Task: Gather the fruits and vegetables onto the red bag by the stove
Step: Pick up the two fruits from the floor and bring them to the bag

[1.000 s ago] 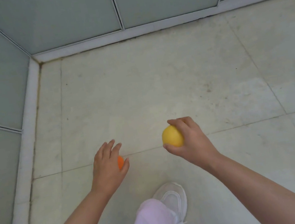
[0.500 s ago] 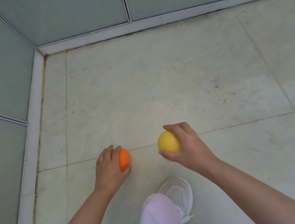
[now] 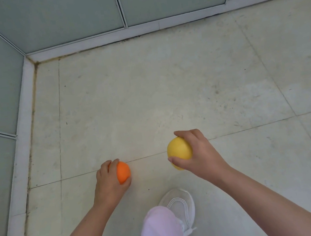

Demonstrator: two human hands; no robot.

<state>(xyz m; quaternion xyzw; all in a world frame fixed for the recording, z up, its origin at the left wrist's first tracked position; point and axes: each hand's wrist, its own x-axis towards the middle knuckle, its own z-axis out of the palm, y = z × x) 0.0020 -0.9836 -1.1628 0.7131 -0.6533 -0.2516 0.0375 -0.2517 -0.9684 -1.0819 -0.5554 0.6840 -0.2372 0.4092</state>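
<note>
My left hand is wrapped around a small orange fruit, low over the pale tiled floor. A round yellow fruit sits in my right hand, fingers over its top and thumb under it, held above the floor to the right of the orange. The red bag and the stove are out of view.
Grey-green wall panels with a white skirting form a corner at the upper left. My leg in pink trousers and a white shoe stand on the floor tiles below the hands.
My left hand has closed around the orange fruit and the fruit now shows more. The right hand keeps the yellow fruit. The view has shifted slightly toward the corner.
</note>
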